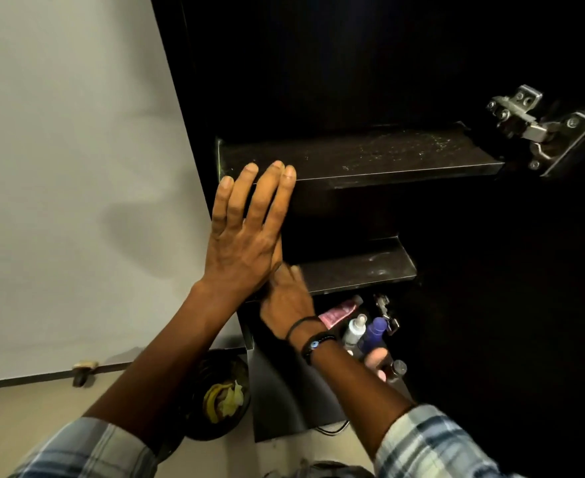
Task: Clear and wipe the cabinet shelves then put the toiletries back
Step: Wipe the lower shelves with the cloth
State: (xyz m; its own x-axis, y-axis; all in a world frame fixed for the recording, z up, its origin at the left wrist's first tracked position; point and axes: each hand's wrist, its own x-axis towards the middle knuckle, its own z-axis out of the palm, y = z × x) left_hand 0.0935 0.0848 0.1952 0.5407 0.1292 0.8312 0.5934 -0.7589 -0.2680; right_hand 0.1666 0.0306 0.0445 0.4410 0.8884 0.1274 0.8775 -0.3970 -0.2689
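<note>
Left hand (246, 236), fingers straight and released, is touching dusty matte-black upper shelf (370, 157); right hand (285, 301), blurred, grip unclear, is hovering beside lower shelf (360, 270).

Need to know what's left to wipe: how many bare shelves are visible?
2. An upper shelf by the left hand, and a lower shelf beside the right hand. Others may hide in the dark above.
</note>
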